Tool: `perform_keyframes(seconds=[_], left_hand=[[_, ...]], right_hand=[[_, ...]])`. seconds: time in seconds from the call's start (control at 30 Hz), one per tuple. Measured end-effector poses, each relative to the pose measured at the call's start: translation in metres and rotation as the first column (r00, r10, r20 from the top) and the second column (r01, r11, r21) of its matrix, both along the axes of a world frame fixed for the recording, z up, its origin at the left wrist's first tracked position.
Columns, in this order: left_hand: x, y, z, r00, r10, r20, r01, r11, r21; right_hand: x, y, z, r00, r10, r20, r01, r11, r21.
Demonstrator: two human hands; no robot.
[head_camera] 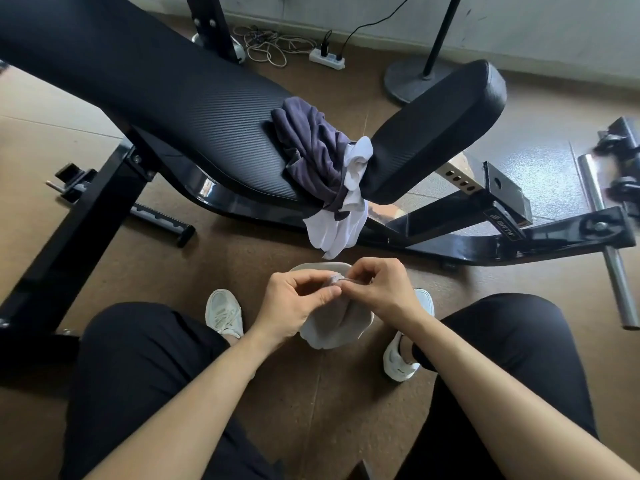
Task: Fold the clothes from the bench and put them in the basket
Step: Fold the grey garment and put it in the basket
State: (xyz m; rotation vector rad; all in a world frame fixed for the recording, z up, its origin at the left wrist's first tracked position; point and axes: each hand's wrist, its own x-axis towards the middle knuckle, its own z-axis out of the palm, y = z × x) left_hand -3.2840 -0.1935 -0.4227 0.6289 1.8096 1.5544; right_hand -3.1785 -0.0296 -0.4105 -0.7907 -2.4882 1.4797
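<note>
A small pale grey garment (334,327) hangs between my knees. My left hand (294,303) and my right hand (377,289) both pinch its top edge, fingertips almost touching. Behind the garment a white rounded rim (318,266) shows, possibly the basket; most of it is hidden. On the black bench (166,98) lies a crumpled dark purple garment (311,147), with a white garment (341,220) hanging down beside it through the gap next to the seat pad (436,129).
The bench's black frame (485,244) runs across the brown floor ahead. A metal bar (609,244) lies at the right. A power strip (327,58) with cables and a stand base (408,81) sit by the wall. My white shoes (223,311) rest below.
</note>
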Motion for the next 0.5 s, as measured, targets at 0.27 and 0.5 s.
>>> perform_keyframes(seconds=[0.27, 0.5], left_hand=[[-0.011, -0.003, 0.000, 0.990, 0.098, -0.105, -0.102, 0.994, -0.039], [-0.027, -0.011, 0.001, 0.937, 0.300, -0.178, -0.318, 0.945, -0.080]], right_hand=[[0.002, 0.007, -0.005, 0.979, 0.163, 0.120, -0.167, 0.986, 0.020], [0.012, 0.021, -0.013, 0.917, 0.231, 0.326, -0.305, 0.932, 0.195]])
